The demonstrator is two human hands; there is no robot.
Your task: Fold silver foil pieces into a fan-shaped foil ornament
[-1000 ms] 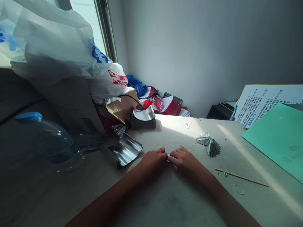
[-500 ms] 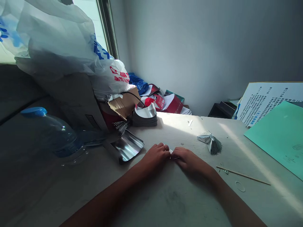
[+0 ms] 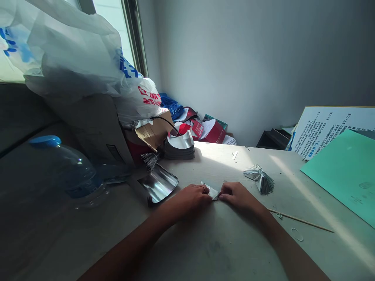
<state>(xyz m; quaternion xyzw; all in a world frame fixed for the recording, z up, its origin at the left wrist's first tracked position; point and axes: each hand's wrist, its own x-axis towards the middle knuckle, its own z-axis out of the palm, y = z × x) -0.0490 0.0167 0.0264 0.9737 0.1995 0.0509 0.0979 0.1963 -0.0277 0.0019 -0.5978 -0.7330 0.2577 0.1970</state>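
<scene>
Between my hands, a small folded piece of silvery foil paper (image 3: 213, 192) lies on the table. My left hand (image 3: 195, 198) has its fingers closed on the left side of the piece. The fingertips of my right hand (image 3: 236, 196) pinch its right end. Left of my hands, a curled sheet of shiny silver paper (image 3: 159, 182) rests on the table. To the right stands a fanned bundle of folded silver pieces (image 3: 262, 179). Another such bundle (image 3: 150, 160) sits beside the stack of curved silver sheets (image 3: 180, 146) at the back left.
A thin wooden stick (image 3: 304, 221) and a rubber band (image 3: 297, 234) lie on the right. A green sheet (image 3: 345, 171) covers the right edge of the table. A large plastic bottle (image 3: 73, 171) lies tilted at left, below plastic bags (image 3: 76, 54).
My right hand has moved slightly right, away from my left hand. More of the folded foil paper shows between them. The view has tilted slightly upward.
</scene>
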